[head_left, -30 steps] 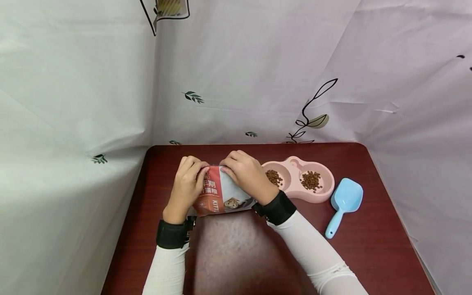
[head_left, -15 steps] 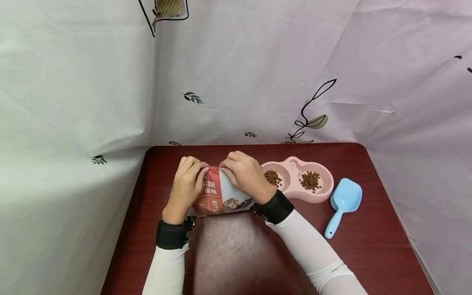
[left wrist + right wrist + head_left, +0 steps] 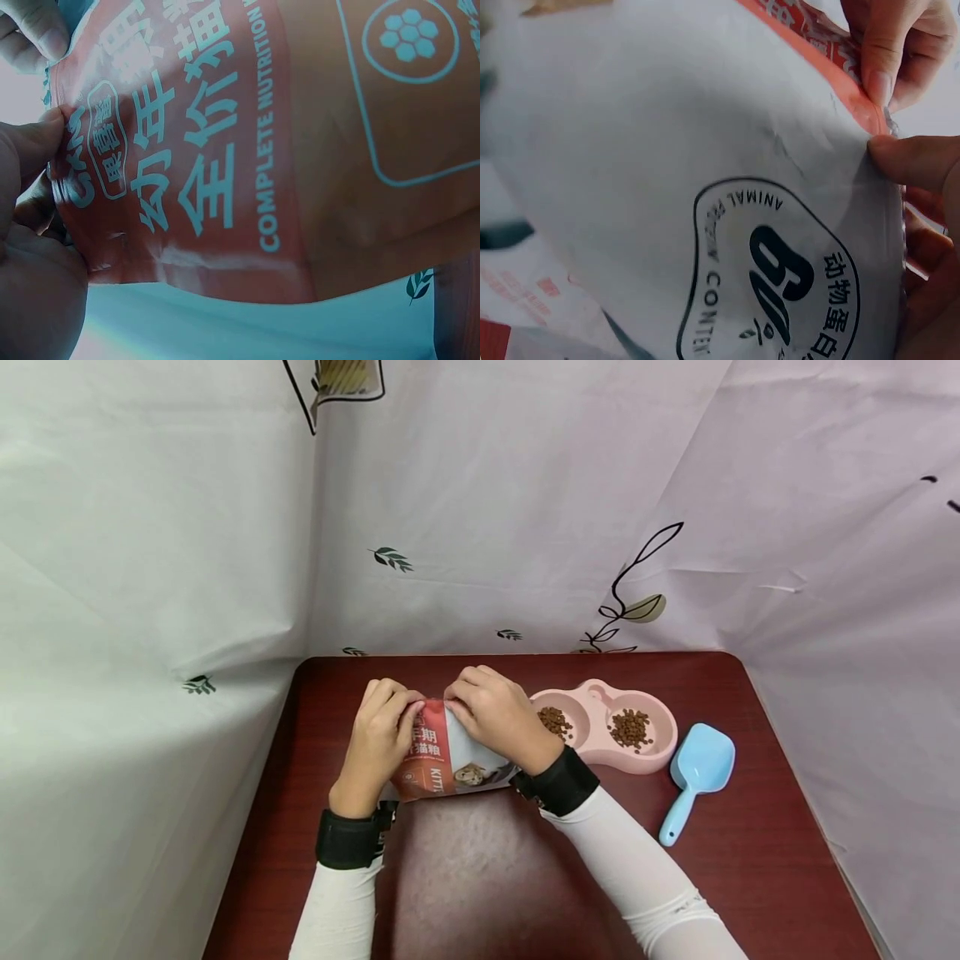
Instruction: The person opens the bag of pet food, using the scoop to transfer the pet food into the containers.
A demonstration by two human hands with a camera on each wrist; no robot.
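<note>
We see the left hand and right hand both pinching the top edge of the cat food bag, which stands at the table's centre. At 3 o'clock from the bag, just beside the right wrist, sits a pink double bowl holding kibble. A blue scoop lies further toward 3 o'clock, near the bowl. A patterned sheet hangs behind at 12 o'clock.

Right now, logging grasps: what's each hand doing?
Left hand: pinches the cat food bag at its top edge.
Right hand: pinches the same edge.
</note>
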